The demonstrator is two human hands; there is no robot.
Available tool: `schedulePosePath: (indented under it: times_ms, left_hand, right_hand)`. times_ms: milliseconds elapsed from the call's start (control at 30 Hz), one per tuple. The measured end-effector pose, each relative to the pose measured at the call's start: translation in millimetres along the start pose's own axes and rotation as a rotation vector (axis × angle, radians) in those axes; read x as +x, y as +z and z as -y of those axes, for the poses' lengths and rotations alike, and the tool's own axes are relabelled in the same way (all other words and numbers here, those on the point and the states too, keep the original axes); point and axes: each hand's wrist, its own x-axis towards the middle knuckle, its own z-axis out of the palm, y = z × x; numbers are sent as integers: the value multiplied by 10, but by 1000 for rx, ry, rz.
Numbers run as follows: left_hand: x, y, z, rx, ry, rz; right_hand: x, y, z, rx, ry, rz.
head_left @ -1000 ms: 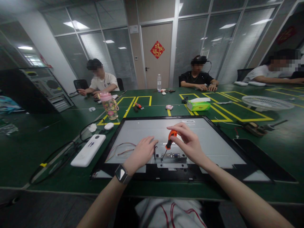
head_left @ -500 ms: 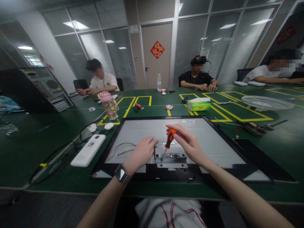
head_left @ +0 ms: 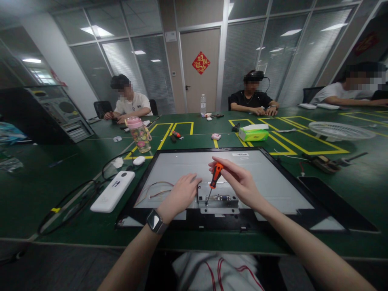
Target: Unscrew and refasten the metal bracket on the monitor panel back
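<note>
A monitor panel [head_left: 273,178] lies face down on the green table, its grey metal back up, with a small metal board cover [head_left: 218,198] near its front edge. My right hand [head_left: 239,182] pinches the orange and black handle of a small screwdriver [head_left: 214,182], whose tip rests on the left part of the cover. My left hand [head_left: 181,195], with a watch on its wrist, lies flat on the panel just left of the cover, fingers stretched out and touching its edge. Thin coloured wires [head_left: 151,190] run across the panel to the left.
A white oblong device [head_left: 112,191] and black cables [head_left: 75,198] lie left of the panel. Behind it stand a pink-lidded bottle [head_left: 139,134], a green tissue box [head_left: 253,133] and a white fan grille [head_left: 341,131]. Three other people sit at the far side. A dark panel [head_left: 333,202] lies at the right.
The screwdriver handle has tipped slightly left and up as my right fingers shifted on it. My left hand has stayed put.
</note>
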Motion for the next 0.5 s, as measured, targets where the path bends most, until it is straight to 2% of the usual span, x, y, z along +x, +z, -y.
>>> schedulePosePath:
  times_ms: [133,167,333,500]
  left_hand:
    - [1,20,10,11,9,-5]
    - [0,23,12,13,11,-7]
    - [-11,3,6,4,9,-12]
    - [-13,-9,0,-2,5,-10]
  right_hand:
    - [5,15,-34,-90,-27,-137]
    - [5,11,-35,-105,-36,-146]
    - [-7,-5,-8,-27,-23,-33]
    - [1,18,-20,-115,-48,-166]
